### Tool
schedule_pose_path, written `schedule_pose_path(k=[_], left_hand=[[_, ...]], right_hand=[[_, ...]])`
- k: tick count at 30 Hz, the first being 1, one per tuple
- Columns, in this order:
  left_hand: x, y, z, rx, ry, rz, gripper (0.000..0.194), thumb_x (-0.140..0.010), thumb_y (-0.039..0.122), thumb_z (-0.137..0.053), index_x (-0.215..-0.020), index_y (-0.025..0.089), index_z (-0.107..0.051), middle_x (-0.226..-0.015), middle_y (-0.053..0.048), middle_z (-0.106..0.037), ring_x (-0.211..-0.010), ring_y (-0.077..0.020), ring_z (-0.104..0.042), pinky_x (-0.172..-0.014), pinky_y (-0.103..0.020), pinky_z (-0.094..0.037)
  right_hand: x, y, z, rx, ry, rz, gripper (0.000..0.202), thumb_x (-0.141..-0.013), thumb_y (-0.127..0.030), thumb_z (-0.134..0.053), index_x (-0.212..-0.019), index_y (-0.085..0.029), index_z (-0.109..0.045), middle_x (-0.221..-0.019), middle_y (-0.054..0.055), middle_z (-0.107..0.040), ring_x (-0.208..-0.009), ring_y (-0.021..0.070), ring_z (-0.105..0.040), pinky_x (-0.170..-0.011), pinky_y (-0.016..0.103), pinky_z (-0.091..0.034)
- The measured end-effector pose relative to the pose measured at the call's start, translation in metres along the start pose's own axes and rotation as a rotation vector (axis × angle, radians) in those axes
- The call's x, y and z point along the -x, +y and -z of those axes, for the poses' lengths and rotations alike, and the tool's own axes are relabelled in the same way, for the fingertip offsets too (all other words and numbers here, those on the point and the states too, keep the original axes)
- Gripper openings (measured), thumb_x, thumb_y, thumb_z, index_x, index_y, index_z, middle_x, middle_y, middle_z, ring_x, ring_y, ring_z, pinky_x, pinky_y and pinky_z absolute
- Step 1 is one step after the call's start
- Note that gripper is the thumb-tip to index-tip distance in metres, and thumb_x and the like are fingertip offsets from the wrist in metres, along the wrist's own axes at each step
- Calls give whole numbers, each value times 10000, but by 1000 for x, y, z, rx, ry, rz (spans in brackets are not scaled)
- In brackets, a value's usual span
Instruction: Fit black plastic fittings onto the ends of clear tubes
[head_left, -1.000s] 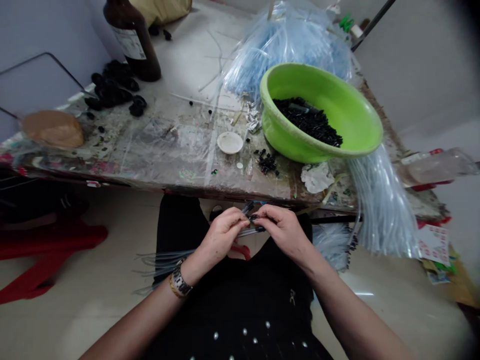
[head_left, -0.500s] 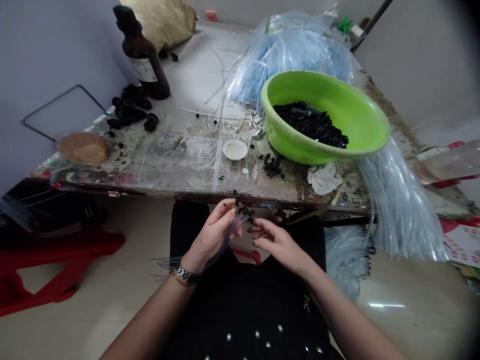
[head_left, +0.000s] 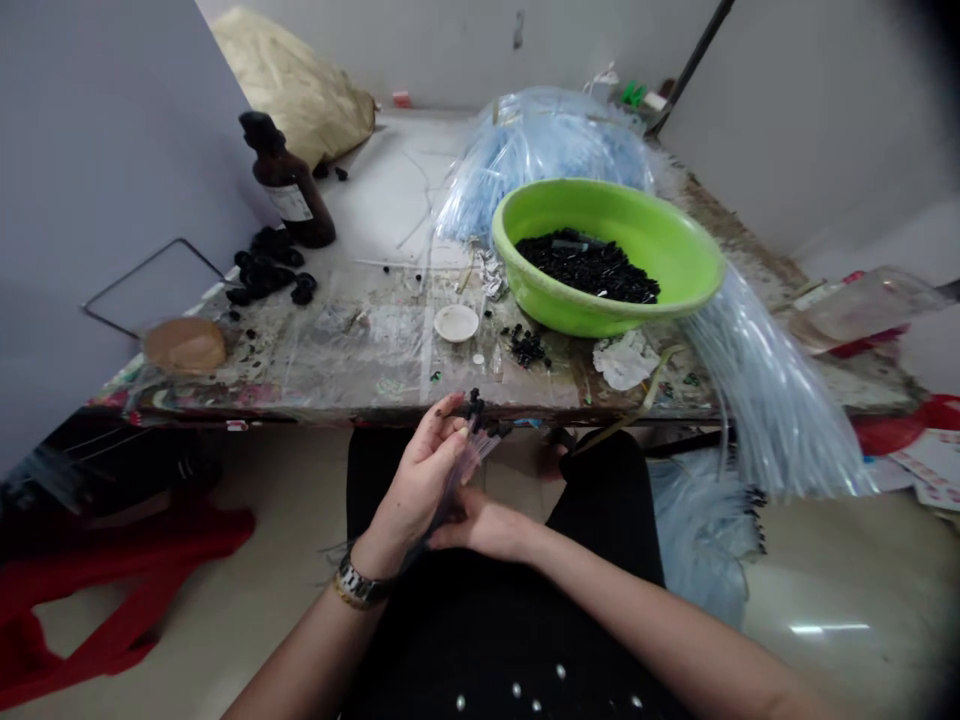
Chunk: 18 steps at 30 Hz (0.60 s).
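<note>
Below the table's front edge, my left hand (head_left: pixel 427 470) is closed round a bundle of thin clear tubes (head_left: pixel 480 452) with black tips (head_left: pixel 475 404). The tubes run back under the wrist with the watch. My right hand (head_left: pixel 476 522) is at the lower part of the bundle, beneath the left palm; its fingertips are partly hidden, and whether they grip the tubes is unclear. On the table beyond stand a white dish (head_left: pixel 456 322) and a small pile of black pieces (head_left: pixel 527 346).
A green basin (head_left: pixel 600 318) of black pieces sits at the right, before bundled clear tubes (head_left: pixel 555 130). More tubes (head_left: pixel 780 400) hang over the front edge. At the left are a brown bottle (head_left: pixel 300 205), black lumps (head_left: pixel 262 270) and a red stool (head_left: pixel 112 600).
My right hand has moved left and down, from beside the black tips to the lower bundle under my left hand. The view has shifted, so the table sits lower in the picture.
</note>
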<state>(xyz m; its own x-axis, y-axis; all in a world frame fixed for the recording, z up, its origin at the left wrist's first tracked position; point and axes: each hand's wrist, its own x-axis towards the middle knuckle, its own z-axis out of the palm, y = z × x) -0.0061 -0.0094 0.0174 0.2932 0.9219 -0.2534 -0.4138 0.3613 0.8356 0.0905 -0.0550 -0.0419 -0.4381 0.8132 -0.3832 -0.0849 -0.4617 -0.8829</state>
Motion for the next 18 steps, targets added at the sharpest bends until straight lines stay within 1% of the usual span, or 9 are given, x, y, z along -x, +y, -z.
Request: schedule_pose_path(k=[3, 6, 8, 9, 11, 13, 15, 17, 18], left_hand=[[0, 20, -12, -8, 18, -8, 457, -792, 245, -704, -1236, 281, -602, -984, -11, -628, -790, -118, -620, -644, -206, -506], [0, 44, -33, 39, 114, -97, 426, -752, 232, -745, -1162, 292, -647, -990, -2, -661, -814, -133, -649, -617, -199, -523], [1, 59, -50, 83, 143, -160, 361, -743, 216, -749, -1091, 282, -679, -951, 7, -681, -784, -131, -651, -592, -191, -529], [1, 66, -59, 97, 138, -201, 329, -746, 210, -743, -1065, 268, -690, -913, 6, -690, -751, -126, -647, -570, -181, -525], [3, 79, -77, 117, 111, -264, 279, -761, 186, -721, -1032, 250, -707, -923, 3, -707, -753, -125, -650, -618, -191, -551], [6, 90, -96, 124, 56, -319, 232, -770, 173, -703, -983, 262, -718, -1020, 9, -711, -828, -145, -664, -716, -241, -578], [7, 98, -113, 90, -42, -333, 235, -796, 188, -677, -1007, 283, -715, -1054, -4, -711, -934, -178, -664, -783, -285, -578], [7, 103, -125, 30, -141, -329, 300, -803, 216, -669, -1094, 285, -697, -1033, -38, -715, -979, -210, -659, -777, -313, -583], [7, 103, -129, -2, -177, -325, 346, -792, 229, -681, -1135, 278, -685, -1024, -54, -714, -977, -223, -661, -759, -320, -588]], right_hand=[[-2, -8, -12, -128, -16, 77, 576, -504, -387, -879, -965, -202, -588, -855, -11, -640, -872, 198, -607, -878, 396, -479], [1, -25, -18, -225, -19, 158, 618, -448, -419, -893, -933, -200, -580, -842, -20, -621, -834, 170, -591, -915, 387, -446], [7, -36, -19, -290, -3, 267, 586, -470, -435, -884, -904, -203, -567, -818, -29, -604, -800, 146, -581, -896, 349, -446], [12, -42, -18, -308, 22, 338, 560, -512, -448, -868, -910, -208, -557, -807, -32, -598, -779, 137, -579, -869, 329, -452], [26, -52, -14, -294, 81, 469, 474, -636, -487, -796, -922, -218, -529, -764, -36, -585, -698, 122, -569, -764, 296, -469], [45, -63, -7, -251, 152, 555, 400, -744, -523, -702, -922, -225, -502, -708, -40, -562, -600, 110, -537, -632, 267, -455], [67, -76, 3, -213, 249, 607, 368, -793, -542, -644, -907, -230, -484, -670, -46, -528, -534, 99, -494, -532, 245, -409], [93, -92, 17, -186, 383, 662, 336, -820, -533, -614, -908, -235, -486, -661, -51, -495, -502, 89, -461, -480, 234, -373], [107, -100, 27, -167, 449, 669, 322, -833, -516, -606, -950, -238, -491, -673, -50, -496, -494, 87, -456, -468, 234, -369]])
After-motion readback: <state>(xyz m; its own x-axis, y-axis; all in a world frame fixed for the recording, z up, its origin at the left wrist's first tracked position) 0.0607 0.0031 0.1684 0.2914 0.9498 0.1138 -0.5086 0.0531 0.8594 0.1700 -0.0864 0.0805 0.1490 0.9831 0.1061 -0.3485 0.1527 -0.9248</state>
